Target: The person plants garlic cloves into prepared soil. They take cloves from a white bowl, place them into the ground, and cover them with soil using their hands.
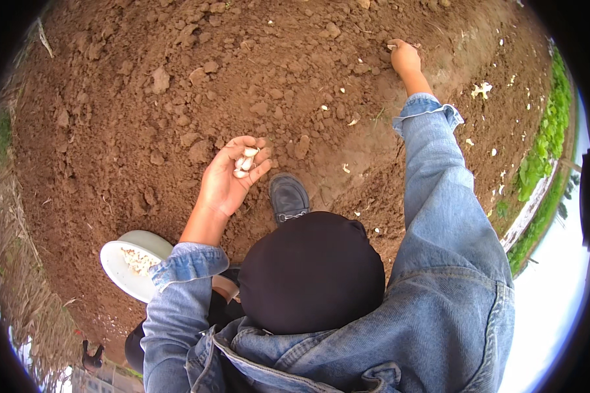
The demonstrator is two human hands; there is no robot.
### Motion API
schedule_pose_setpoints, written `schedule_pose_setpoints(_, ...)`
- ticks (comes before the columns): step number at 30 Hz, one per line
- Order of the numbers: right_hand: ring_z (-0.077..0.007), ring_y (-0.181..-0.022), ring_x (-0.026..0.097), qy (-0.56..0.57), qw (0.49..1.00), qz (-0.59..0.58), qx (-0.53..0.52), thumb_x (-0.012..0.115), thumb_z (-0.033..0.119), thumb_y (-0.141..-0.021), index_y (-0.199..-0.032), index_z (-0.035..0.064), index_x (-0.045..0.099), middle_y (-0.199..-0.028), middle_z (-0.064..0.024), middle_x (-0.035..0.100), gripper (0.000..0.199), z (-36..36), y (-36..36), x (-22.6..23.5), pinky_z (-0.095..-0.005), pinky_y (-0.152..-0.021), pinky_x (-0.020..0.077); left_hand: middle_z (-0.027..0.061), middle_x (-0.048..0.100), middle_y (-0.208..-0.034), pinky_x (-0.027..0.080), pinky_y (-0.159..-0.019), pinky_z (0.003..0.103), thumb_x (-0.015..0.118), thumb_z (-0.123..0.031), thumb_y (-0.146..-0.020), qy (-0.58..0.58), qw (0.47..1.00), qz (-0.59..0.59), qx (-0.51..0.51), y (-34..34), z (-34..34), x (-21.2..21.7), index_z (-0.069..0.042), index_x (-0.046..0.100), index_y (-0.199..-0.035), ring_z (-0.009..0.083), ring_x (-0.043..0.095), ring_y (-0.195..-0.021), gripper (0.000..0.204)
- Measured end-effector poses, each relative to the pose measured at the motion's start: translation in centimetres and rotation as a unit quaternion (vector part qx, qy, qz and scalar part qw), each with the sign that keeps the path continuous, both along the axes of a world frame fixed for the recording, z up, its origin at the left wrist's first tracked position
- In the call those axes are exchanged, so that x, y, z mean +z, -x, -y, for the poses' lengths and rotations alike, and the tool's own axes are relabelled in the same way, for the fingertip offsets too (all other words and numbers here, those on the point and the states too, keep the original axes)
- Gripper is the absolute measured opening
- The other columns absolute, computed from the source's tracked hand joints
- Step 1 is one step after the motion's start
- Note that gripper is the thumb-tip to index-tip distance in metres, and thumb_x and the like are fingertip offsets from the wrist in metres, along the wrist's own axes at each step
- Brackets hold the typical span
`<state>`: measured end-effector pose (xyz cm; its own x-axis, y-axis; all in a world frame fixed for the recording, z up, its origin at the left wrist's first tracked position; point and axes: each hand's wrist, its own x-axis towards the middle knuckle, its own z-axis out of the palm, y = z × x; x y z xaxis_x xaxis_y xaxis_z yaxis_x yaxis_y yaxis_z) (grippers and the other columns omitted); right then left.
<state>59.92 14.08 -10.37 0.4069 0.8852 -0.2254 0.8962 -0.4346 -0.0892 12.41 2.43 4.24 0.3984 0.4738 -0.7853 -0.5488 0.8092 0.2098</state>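
Several garlic cloves sit in the left hand, which is turned palm up and cupped, its fingers curled about them; this hand hangs over brown, clumpy soil, to the left of a dark shoe with a metal chain across it. The right hand reaches far forward and to the right, down at the soil, its fingers bent inward; a small pale bit shows at its fingertips, but I cannot tell whether the hand grips it or merely touches it.

Loose pale pieces lie scattered over the ground between the hands and farther to the right; a larger pale cluster rests to the right of the right forearm. Beside the left forearm stands a whitish bowl, tilted in view, with a heap of small pale pieces inside; the denim cuff overlaps its near edge.

A rounded, black-clad knee fills the lower middle, just behind the shoe; a blue denim jacket covers both arms. Dry grass borders the soil at the left; leafy green plants run along the right rim, near a whitish strip.
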Motion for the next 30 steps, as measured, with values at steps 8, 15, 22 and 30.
schedule_pose_setpoints(8, -0.0372, -0.096, 0.067, 0.046, 0.995, 0.083, 0.031, 0.050, 0.020, -0.090, -0.098, 0.0103, 0.065, -0.103, -0.0179, 0.069, 0.019, -1.9, 1.6, -2.4, -0.0478, -0.082, 0.0534, 0.0168, 0.061, -0.115, 0.057, -0.090, 0.040, 0.047, -0.017, -0.095, -0.016, 1.000, 0.010, 0.012, 0.1, -0.3, -0.1, 0.000, 0.056, -0.112, 0.0264, 0.064, -0.103, 0.025)
schedule_pose_setpoints(15, -0.0342, -0.106, 0.064, 0.088, 0.989, 0.109, 0.051, 0.054, 0.025, -0.092, -0.115, 0.0129, 0.064, -0.113, -0.0157, 0.066, 0.028, -2.5, 1.8, -0.7, -0.0449, -0.085, 0.0531, 0.0207, 0.058, -0.124, 0.052, -0.099, 0.046, 0.041, -0.019, -0.098, -0.037, 0.999, 0.039, -0.002, -0.8, -1.8, 1.1, 0.003, 0.051, -0.125, 0.0332, 0.060, -0.113, 0.036)
schedule_pose_setpoints(22, -0.0086, -0.068, 0.052, -0.054, 0.860, -0.463, 0.209, 0.072, 0.019, -0.085, -0.105, 0.0091, 0.070, -0.083, -0.0003, 0.060, 0.022, 4.7, 23.3, 15.2, -0.0246, -0.061, 0.0445, 0.0199, 0.057, -0.123, 0.052, -0.099, 0.046, 0.036, -0.018, -0.099, -0.047, 0.999, 0.013, -0.006, -0.7, -2.1, 1.0, 0.004, 0.045, -0.133, 0.0316, 0.060, -0.112, 0.042)
schedule_pose_setpoints(30, -0.0261, -0.087, 0.065, -0.041, 0.826, -0.482, 0.290, 0.069, 0.020, -0.084, -0.096, 0.0076, 0.068, -0.095, -0.0077, 0.065, 0.017, 6.6, 27.3, 15.7, -0.0371, -0.076, 0.0526, 0.0163, 0.055, -0.128, 0.050, -0.100, 0.043, 0.036, -0.016, -0.096, -0.042, 0.999, 0.018, -0.011, -1.2, -2.5, 1.4, 0.004, 0.038, -0.141, 0.0266, 0.059, -0.113, 0.049)
